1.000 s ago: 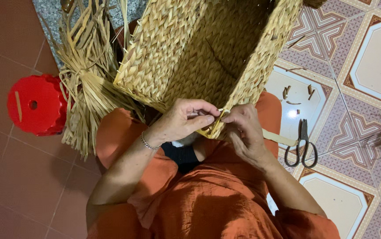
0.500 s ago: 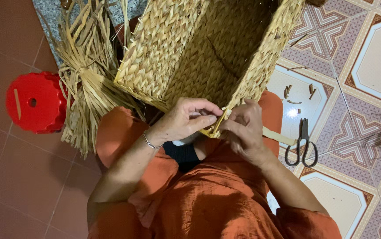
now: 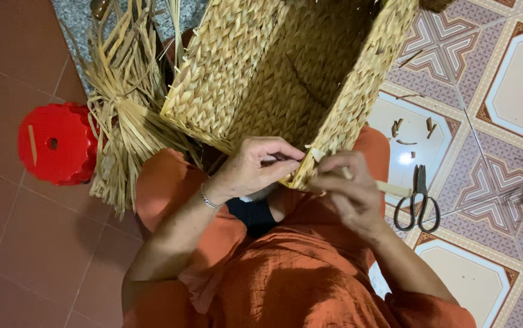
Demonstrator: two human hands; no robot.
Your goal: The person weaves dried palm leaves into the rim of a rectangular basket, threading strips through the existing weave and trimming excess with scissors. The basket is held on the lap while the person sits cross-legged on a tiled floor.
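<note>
A large woven straw basket (image 3: pixel 285 67) rests tilted against my lap, its opening turned toward me. My left hand (image 3: pixel 255 167) pinches the rim at the basket's near corner, fingers curled on the weave. My right hand (image 3: pixel 346 191) sits just right of that corner and grips a pale flat straw strand (image 3: pixel 389 187) that runs out to the right. The two hands almost touch at the corner. I wear orange clothing and a thin bracelet on the left wrist.
A bundle of dry straw (image 3: pixel 125 115) lies to the left of the basket. A red plastic stool (image 3: pixel 55 143) stands further left. Black scissors (image 3: pixel 418 200) and small straw scraps (image 3: pixel 413 127) lie on the patterned tile floor at right.
My right hand has shifted slightly right and down from the corner, drawing the pale strand out. The left hand stays pinched on the rim. The basket has barely moved.
</note>
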